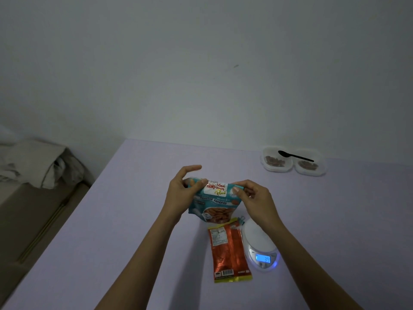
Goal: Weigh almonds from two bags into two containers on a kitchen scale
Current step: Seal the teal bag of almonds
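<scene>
Glossy teal bag (212, 201) printed "Roasted Almonds", with a red-and-white logo up top and pictured almonds low on the front, held upright over the lilac table (134, 220), just beyond the orange bag (229, 249) lying flat beside the scale (260, 245). Pinched at both top corners: left hand (181, 191) with thumb and one finger closed on the left corner and the other fingers lifted loosely, right hand (252, 198) with thumb on the front and fingers curled behind.
</scene>
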